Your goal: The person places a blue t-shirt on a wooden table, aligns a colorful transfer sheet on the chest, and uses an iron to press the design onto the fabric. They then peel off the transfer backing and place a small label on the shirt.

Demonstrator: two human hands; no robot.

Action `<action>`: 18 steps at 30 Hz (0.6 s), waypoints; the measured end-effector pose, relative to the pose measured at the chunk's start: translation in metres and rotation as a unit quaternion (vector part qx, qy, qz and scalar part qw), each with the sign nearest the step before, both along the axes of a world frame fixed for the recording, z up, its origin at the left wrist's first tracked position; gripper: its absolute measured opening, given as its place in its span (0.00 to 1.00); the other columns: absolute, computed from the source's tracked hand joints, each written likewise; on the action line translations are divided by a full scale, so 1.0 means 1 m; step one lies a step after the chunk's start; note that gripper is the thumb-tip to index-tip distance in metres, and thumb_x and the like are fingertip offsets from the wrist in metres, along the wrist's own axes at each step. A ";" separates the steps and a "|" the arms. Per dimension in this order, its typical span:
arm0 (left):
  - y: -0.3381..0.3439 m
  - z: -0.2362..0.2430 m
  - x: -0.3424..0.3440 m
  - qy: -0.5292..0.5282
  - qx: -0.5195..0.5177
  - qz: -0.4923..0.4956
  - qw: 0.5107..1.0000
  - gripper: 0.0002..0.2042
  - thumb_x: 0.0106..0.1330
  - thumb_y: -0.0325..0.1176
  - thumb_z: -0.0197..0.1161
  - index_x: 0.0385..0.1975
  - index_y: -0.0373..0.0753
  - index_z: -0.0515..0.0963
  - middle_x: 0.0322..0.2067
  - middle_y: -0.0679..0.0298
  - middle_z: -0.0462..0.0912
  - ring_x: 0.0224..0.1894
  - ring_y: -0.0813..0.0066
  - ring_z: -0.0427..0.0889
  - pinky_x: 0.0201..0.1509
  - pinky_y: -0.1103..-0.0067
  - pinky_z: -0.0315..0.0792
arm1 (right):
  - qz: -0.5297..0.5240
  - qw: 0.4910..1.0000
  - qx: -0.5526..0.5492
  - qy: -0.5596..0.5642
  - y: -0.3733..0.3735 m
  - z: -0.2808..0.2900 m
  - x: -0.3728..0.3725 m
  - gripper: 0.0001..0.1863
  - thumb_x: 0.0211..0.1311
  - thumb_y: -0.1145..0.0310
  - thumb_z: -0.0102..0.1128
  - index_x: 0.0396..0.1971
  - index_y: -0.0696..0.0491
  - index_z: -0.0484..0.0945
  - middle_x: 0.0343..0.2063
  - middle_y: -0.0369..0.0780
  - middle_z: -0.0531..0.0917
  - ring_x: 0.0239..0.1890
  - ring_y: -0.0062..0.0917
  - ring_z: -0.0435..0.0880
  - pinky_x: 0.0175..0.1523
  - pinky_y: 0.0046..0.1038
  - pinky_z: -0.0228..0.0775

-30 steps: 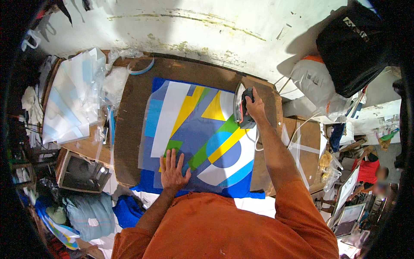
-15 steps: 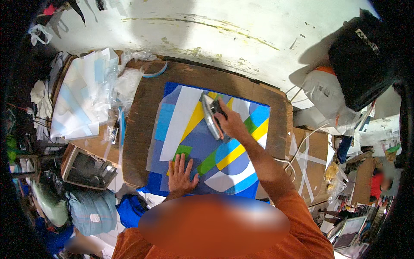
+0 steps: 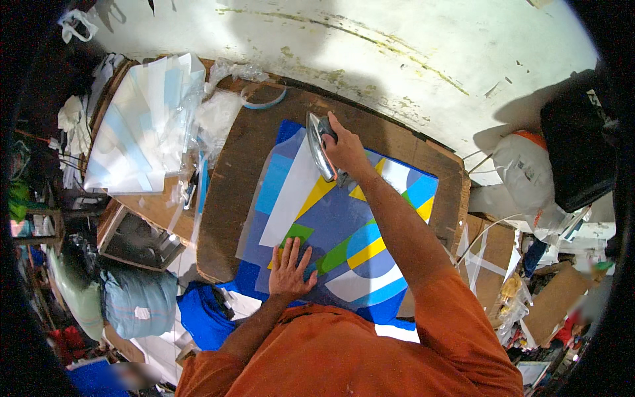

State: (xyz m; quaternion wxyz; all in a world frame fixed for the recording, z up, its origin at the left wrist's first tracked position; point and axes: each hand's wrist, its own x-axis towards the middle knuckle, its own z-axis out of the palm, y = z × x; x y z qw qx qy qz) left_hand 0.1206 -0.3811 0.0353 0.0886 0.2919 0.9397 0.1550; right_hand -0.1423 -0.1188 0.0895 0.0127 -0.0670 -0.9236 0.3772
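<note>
Right hand (image 3: pixel 345 153) wrapped round handle of iron (image 3: pixel 316 142), up near twelve o'clock on patterned sheet (image 3: pixel 278 208)! Left hand (image 3: pixel 290 272) open, palm down, fingers spread, between seven and eight. Blue cloth (image 3: pixel 250 281) peeks out beneath, all on brown surface (image 3: pixel 219 228). Best technique, surely: sole level, pressure even, left hand bracing sheet well clear of metal. Full sole contact? Can't tell.

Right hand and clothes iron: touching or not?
Touching. The head view shows the right hand gripping the clothes iron from above, no gap between them.
</note>
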 end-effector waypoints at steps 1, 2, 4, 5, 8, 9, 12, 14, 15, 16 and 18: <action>0.000 0.001 0.000 0.006 0.001 0.001 1.000 0.35 0.68 0.55 0.61 0.73 0.45 0.67 0.77 0.44 0.56 0.81 0.44 0.51 0.81 0.42 0.42 | -0.001 1.000 -0.002 -0.005 -0.001 0.003 0.001 0.36 0.68 0.63 0.61 0.75 0.50 0.63 0.46 0.60 0.85 0.50 0.59 0.84 0.56 0.49 0.76; 0.000 0.001 0.000 0.010 0.004 0.001 1.000 0.35 0.68 0.55 0.61 0.73 0.45 0.67 0.77 0.44 0.56 0.81 0.44 0.51 0.81 0.42 0.42 | -0.003 1.000 -0.002 -0.014 -0.001 0.007 0.005 0.36 0.68 0.63 0.60 0.75 0.51 0.63 0.46 0.61 0.85 0.50 0.59 0.84 0.56 0.49 0.76; 0.002 0.001 -0.001 0.018 0.011 0.001 1.000 0.35 0.68 0.54 0.61 0.73 0.45 0.66 0.77 0.44 0.57 0.81 0.44 0.51 0.81 0.43 0.42 | -0.008 0.999 -0.015 -0.034 0.001 0.012 0.019 0.37 0.69 0.63 0.60 0.76 0.52 0.62 0.45 0.61 0.85 0.49 0.60 0.84 0.55 0.49 0.76; 0.002 0.001 -0.001 0.019 0.013 0.002 1.000 0.35 0.68 0.54 0.61 0.73 0.45 0.66 0.77 0.44 0.57 0.81 0.44 0.51 0.81 0.43 0.42 | 0.000 0.999 -0.026 -0.030 0.003 0.014 0.035 0.37 0.69 0.63 0.60 0.76 0.51 0.62 0.45 0.61 0.85 0.48 0.60 0.84 0.55 0.49 0.76; 0.002 0.001 0.000 0.015 0.016 0.002 1.000 0.35 0.68 0.54 0.61 0.73 0.44 0.66 0.77 0.44 0.57 0.81 0.43 0.52 0.81 0.43 0.42 | 0.001 0.998 -0.041 -0.057 0.019 0.017 0.084 0.37 0.70 0.62 0.60 0.77 0.46 0.60 0.43 0.61 0.85 0.45 0.60 0.85 0.52 0.50 0.77; 0.001 0.001 0.000 0.012 0.010 0.000 1.000 0.35 0.68 0.54 0.61 0.73 0.44 0.66 0.77 0.44 0.57 0.80 0.43 0.52 0.81 0.43 0.42 | -0.015 0.996 -0.033 -0.086 0.028 0.019 0.100 0.38 0.70 0.61 0.59 0.78 0.44 0.58 0.41 0.61 0.86 0.43 0.60 0.86 0.51 0.51 0.78; 0.001 0.002 0.001 0.013 0.014 0.003 1.000 0.35 0.68 0.53 0.62 0.73 0.44 0.66 0.77 0.44 0.57 0.80 0.43 0.52 0.81 0.42 0.42 | -0.059 0.995 0.003 -0.078 0.061 0.016 0.115 0.37 0.70 0.62 0.59 0.78 0.43 0.60 0.44 0.60 0.86 0.45 0.59 0.86 0.52 0.49 0.78; 0.002 0.002 0.002 0.009 0.002 0.001 1.000 0.35 0.68 0.54 0.61 0.73 0.45 0.66 0.77 0.45 0.57 0.81 0.44 0.51 0.81 0.43 0.42 | -0.089 0.993 0.007 -0.071 0.085 0.011 0.110 0.36 0.70 0.64 0.61 0.77 0.44 0.63 0.48 0.60 0.85 0.49 0.57 0.86 0.55 0.46 0.78; 0.002 0.001 0.001 0.007 -0.014 0.002 1.000 0.35 0.69 0.54 0.61 0.73 0.45 0.67 0.76 0.45 0.57 0.81 0.45 0.51 0.81 0.43 0.43 | -0.074 0.996 0.017 -0.042 0.094 0.008 0.102 0.37 0.69 0.63 0.61 0.77 0.44 0.61 0.47 0.59 0.85 0.48 0.57 0.86 0.54 0.48 0.78; 0.002 0.001 0.001 0.013 -0.002 0.001 1.000 0.35 0.68 0.54 0.61 0.73 0.46 0.67 0.76 0.45 0.57 0.81 0.45 0.51 0.81 0.43 0.42 | -0.059 0.998 0.027 -0.013 0.100 0.004 0.094 0.39 0.68 0.62 0.62 0.78 0.43 0.60 0.46 0.59 0.86 0.46 0.57 0.86 0.54 0.49 0.77; 0.003 0.001 0.000 0.020 0.003 0.003 1.000 0.35 0.68 0.54 0.62 0.72 0.46 0.67 0.77 0.45 0.57 0.81 0.45 0.50 0.81 0.43 0.42 | -0.031 0.999 0.037 -0.010 0.113 0.002 0.084 0.40 0.67 0.62 0.64 0.78 0.45 0.60 0.45 0.60 0.85 0.48 0.58 0.85 0.55 0.51 0.76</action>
